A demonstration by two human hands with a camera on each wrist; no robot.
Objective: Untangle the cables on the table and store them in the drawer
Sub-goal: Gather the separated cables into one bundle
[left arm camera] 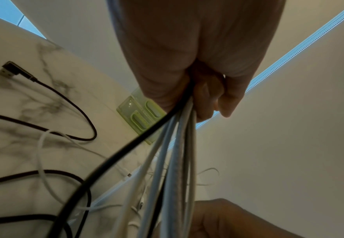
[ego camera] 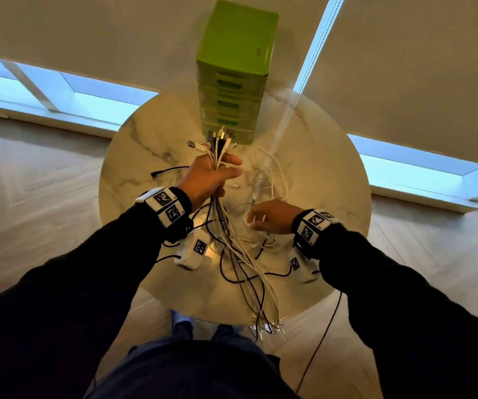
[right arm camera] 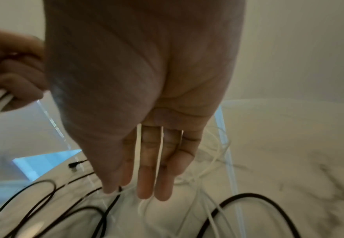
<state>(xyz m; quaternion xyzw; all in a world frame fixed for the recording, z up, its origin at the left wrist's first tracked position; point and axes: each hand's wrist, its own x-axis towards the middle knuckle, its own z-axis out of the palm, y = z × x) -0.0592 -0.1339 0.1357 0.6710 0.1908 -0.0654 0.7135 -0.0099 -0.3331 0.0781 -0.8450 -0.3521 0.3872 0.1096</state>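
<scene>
My left hand (ego camera: pixel 214 174) grips a bundle of white and black cables (ego camera: pixel 232 243) above the round marble table (ego camera: pixel 145 145). Plug ends (ego camera: pixel 217 141) fan out above my fist, and the cords hang past the table's near edge. From the left wrist view the same bundle (left arm camera: pixel 173 153) runs out of my curled fingers. My right hand (ego camera: pixel 266 216) hovers low over loose white cables (ego camera: pixel 266 180), its fingers (right arm camera: pixel 146 182) straight and held together, with thin white cords right at the tips. The green drawer tower (ego camera: pixel 232 82) stands at the table's far side, its drawers closed.
A black cable with an angled plug (ego camera: pixel 157 172) lies on the table's left part. More black cords (right arm camera: pixel 248 198) loop near the front edge. One dark cord (ego camera: pixel 321 341) trails down to the wooden floor. Windows with blinds stand behind the table.
</scene>
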